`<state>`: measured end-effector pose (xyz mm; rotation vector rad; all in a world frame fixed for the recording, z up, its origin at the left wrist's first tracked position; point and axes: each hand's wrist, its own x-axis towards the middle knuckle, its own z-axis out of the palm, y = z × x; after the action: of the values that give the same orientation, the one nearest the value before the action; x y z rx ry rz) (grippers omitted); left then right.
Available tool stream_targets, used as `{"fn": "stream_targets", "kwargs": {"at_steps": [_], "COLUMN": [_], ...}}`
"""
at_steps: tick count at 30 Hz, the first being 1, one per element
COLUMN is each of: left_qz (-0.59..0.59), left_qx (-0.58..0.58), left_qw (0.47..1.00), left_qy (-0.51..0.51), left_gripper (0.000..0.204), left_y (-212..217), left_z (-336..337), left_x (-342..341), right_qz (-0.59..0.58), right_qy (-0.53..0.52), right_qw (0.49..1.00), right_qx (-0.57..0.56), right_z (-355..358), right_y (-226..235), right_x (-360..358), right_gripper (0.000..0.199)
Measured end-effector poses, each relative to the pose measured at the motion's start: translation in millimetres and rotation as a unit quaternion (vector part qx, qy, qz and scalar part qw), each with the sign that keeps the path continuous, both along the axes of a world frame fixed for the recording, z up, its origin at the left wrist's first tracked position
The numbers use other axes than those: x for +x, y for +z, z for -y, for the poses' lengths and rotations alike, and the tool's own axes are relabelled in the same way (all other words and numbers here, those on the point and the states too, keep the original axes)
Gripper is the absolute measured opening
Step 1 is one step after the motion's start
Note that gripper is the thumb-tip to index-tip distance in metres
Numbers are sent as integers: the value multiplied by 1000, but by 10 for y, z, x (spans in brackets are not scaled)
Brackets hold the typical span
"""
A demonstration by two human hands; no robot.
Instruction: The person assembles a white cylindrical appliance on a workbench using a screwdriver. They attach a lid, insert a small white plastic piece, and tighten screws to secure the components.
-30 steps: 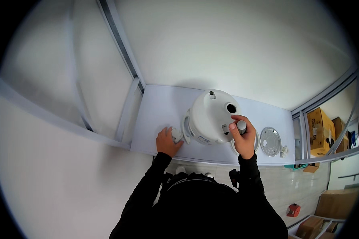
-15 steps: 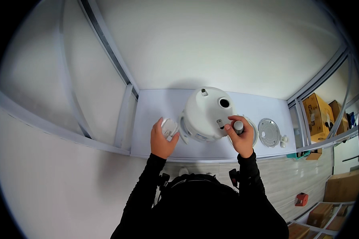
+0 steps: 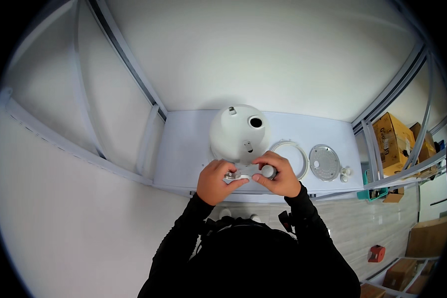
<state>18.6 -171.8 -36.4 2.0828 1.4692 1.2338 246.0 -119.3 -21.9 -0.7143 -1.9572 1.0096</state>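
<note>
My left hand [image 3: 214, 180] grips a small white plastic part [image 3: 245, 172] at the near side of a white rounded appliance housing [image 3: 228, 131]. The housing stands on the table, with a round dark hole and two small fittings on top. Close beside the left, my right hand [image 3: 282, 177] is closed around a cylinder with a grey round end [image 3: 268, 172], perhaps a tool handle. Its fingertips meet the white part or come very near it; what lies under them is hidden.
Right of the housing lie a white ring [image 3: 307, 164], a grey perforated disc [image 3: 325, 163] and several small white round pieces [image 3: 346, 172]. Metal frame posts [image 3: 370, 149] bound the table. Beyond are cardboard boxes [image 3: 393, 141], a teal basket [image 3: 370, 193] and a red object [image 3: 376, 254] on the floor.
My hands have come together from either side of the housing to its near side, bringing the white part and the grey-ended cylinder close together. The ring is now less covered by my right hand.
</note>
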Motion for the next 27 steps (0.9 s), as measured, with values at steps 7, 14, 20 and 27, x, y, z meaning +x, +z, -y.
{"fn": "stream_targets", "kwargs": {"at_steps": [7,14,20,27], "left_qz": [-13,44,28,-13], "left_qx": [-13,-49,4,31], "left_qw": [1000,997,997,991], "left_qy": [16,35,78,131], "left_gripper": [34,34,29,24], "left_y": [-261,-470,-634,-591], "left_z": [89,140,68,15], "left_x": [464,701,775,755], "right_qz": [20,21,-40,-55], "right_qy": [38,-29,-49,-48], "right_qw": [999,992,992,992], "right_qx": [-33,-117,-107,-104], "right_z": [43,-46,-103,-173], "right_y": [-219,-601,-878,-911], "right_x": [245,401,318,242], "right_gripper": [27,22,25,27]}}
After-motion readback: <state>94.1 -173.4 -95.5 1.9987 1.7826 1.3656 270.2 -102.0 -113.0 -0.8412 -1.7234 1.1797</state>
